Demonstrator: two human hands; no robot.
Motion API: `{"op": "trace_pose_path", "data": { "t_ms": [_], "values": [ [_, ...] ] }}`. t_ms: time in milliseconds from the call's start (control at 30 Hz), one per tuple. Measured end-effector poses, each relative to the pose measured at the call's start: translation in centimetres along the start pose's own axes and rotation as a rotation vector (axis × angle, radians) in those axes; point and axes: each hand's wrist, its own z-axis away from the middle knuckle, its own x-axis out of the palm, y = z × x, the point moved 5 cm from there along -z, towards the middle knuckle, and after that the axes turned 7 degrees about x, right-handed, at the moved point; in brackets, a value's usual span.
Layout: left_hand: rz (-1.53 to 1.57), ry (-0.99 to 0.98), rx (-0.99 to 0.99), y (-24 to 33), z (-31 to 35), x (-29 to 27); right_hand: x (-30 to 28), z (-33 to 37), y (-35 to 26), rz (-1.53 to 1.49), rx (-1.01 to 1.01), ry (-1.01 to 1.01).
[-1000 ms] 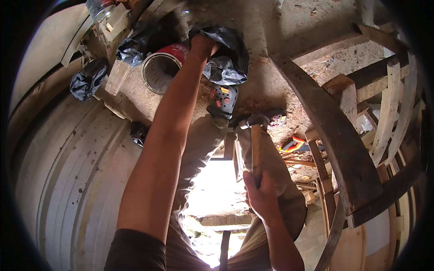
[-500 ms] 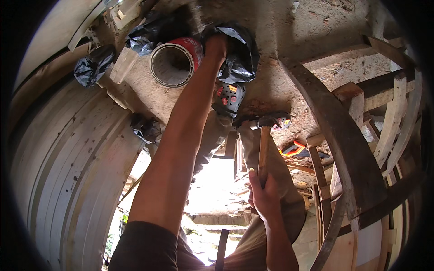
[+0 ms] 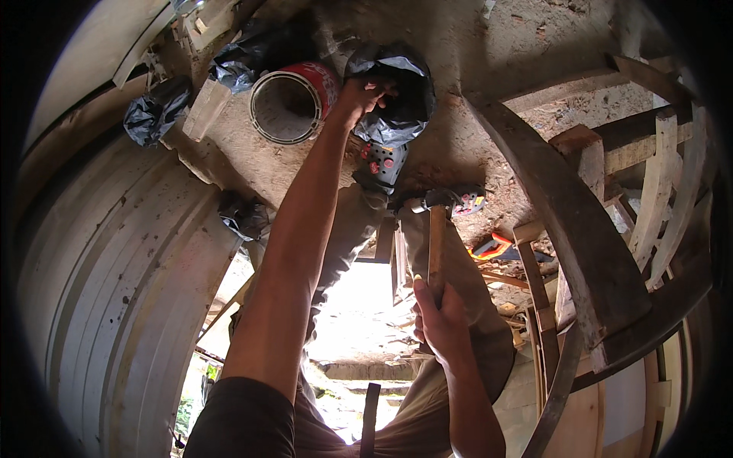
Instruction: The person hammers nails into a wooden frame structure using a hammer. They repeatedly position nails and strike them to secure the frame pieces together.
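Note:
My left arm reaches forward, and my left hand (image 3: 365, 98) is at the mouth of a black plastic bag (image 3: 397, 131) on the ground. Its fingers are curled together; whatever they hold, if anything, is too dark and small to name. My right hand (image 3: 444, 320) is wrapped round the wooden handle of a hammer (image 3: 437, 244), thumb along the handle. The hammer's head points away from me, above my right leg and near my right shoe (image 3: 467, 201). A grey clog (image 3: 382, 164) with red charms is on my left foot, just nearer than the bag.
Left of the bag stands a red and white bucket (image 3: 286, 108). More black bags (image 3: 159, 111) lie farther left, beside corrugated metal sheeting (image 3: 114, 282). Curved wooden timbers (image 3: 565, 221) rise on the right. A saw with an orange handle (image 3: 492, 247) lies on the ground among wood scraps.
My left hand has come up out of the bag's opening, so its fingers now show. The hammer in my right hand has shifted slightly left.

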Motion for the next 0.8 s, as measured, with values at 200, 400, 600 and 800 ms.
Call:
{"op": "trace_pose_path", "data": {
  "t_ms": [200, 400, 600, 800],
  "values": [
    [-0.184, -0.006, -0.149, -0.5, -0.3, 0.3, 0.0, 0.0, -0.1, 0.005, 0.001, -0.017],
    [-0.635, 0.109, 0.039, -0.5, -1.8, 0.1, -0.1, 0.9, -1.1, -0.063, 0.166, -0.036],
    [-1.499, 0.032, 0.509, 0.8, -5.5, -0.3, -0.4, 1.2, -1.1, -0.085, 0.164, -0.021],
    [-1.795, -0.626, 0.401, 1.8, -12.8, -1.8, -0.7, 1.3, -0.7, 0.022, 0.086, -0.101]
  ]
}}
